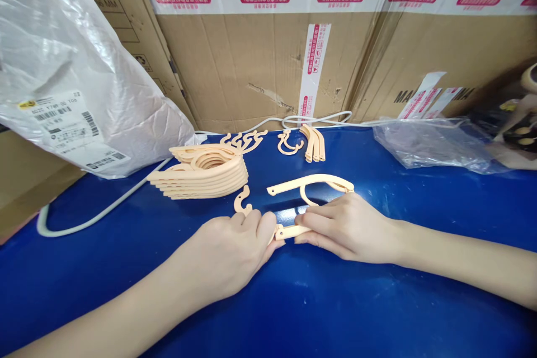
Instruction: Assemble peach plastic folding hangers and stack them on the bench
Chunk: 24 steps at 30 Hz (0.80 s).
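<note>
A peach plastic hanger (312,183) lies on the blue table (335,302) in front of me, folded open. My right hand (344,226) pinches the hanger's lower arm near its end. My left hand (235,251) closes on a small peach hook piece (242,201), whose curled tip sticks up behind my fingers, and meets the hanger's arm end at the fingertips. A stack of several assembled peach hangers (201,173) lies just behind my left hand.
Loose hook pieces (289,144) and a few bare hanger arms (314,144) lie at the table's back. Taped cardboard boxes (272,56) wall off the rear. A big plastic bag (67,67) sits left, a clear bag (432,142) right, and a white cable (100,212) crosses the left.
</note>
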Each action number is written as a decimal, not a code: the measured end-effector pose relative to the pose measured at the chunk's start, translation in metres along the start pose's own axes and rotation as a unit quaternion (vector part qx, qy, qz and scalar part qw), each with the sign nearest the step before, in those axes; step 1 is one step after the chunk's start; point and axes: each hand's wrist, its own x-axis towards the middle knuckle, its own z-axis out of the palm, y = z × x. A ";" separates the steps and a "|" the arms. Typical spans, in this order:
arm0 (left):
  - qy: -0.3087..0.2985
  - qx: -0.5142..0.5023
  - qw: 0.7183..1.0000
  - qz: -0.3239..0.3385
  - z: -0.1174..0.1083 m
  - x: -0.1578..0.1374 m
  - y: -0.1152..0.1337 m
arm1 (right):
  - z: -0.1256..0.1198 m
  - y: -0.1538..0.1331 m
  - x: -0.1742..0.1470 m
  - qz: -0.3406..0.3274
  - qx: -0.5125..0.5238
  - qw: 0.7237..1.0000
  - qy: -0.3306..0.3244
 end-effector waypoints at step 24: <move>0.006 -0.009 1.000 0.008 0.002 -0.001 -0.001 | 0.000 0.001 0.001 0.011 0.027 1.000 0.002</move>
